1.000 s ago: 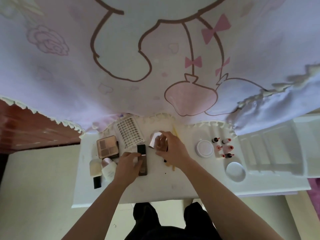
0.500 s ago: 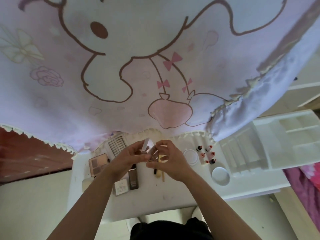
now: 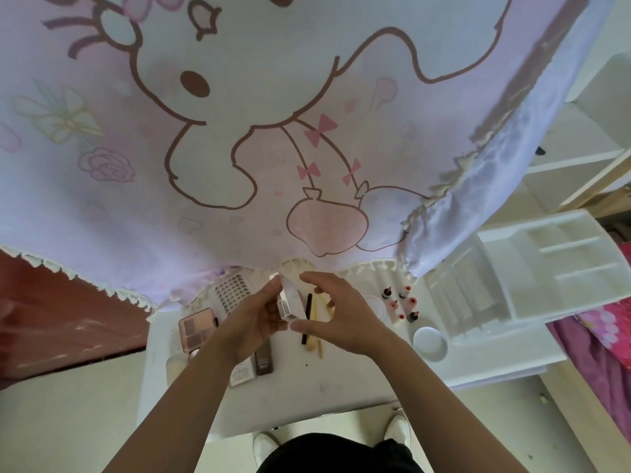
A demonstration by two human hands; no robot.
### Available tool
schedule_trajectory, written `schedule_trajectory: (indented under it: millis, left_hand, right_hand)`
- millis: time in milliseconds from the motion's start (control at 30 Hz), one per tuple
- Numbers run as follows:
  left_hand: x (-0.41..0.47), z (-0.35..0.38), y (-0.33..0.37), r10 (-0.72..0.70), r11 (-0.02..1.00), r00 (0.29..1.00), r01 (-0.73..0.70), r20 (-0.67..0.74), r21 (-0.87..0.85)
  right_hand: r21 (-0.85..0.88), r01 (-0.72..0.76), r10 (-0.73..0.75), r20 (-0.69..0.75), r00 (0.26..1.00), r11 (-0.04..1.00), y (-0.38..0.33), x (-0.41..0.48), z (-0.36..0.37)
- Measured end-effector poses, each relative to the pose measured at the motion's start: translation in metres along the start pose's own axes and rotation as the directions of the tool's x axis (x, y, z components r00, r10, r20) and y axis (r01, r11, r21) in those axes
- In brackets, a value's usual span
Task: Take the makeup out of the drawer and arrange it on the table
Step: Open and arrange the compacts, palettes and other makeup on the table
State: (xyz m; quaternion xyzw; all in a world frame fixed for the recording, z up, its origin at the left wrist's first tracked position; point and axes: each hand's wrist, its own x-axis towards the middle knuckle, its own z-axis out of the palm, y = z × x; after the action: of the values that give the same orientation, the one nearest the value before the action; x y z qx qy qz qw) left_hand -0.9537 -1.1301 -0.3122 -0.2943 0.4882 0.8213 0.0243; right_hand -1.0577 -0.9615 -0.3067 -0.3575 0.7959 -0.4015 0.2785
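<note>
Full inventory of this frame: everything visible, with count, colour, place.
small box: 1, white-silver, in left hand
eyeshadow palette: 1, pink-brown, table left
lash tray: 1, white, table back-left
dark tube: 1, brown, by left wrist
small bottles: about 6, red/black caps, table right
round lids: 2, white, table right
pencils: about 3, black/tan, table centre
organiser tray: 1, white, far right
table: 1, white, centre
curtain: 1, lilac cartoon print, behind table
left hand: 1, holding small box
right hand: 1, fingers spread, beside box

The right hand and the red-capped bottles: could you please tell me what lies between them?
In the head view, a round white lid lies there, partly behind the right hand.
</note>
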Motion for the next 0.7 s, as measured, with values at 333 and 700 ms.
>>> schedule_trajectory:
  millis: [333,700]
  left_hand:
    - [-0.012,0.003,-0.007,-0.041,0.999,0.998,0.04,0.05,0.037]
    - [-0.018,0.003,-0.006,0.002,0.999,0.998,-0.005,0.06,0.049]
  right_hand:
    - [-0.086,0.128,-0.11,0.186,0.976,0.988,-0.019,-0.003,-0.018]
    - [0.028,0.018,-0.021,0.13,0.991,0.999,-0.004,-0.011,-0.002]
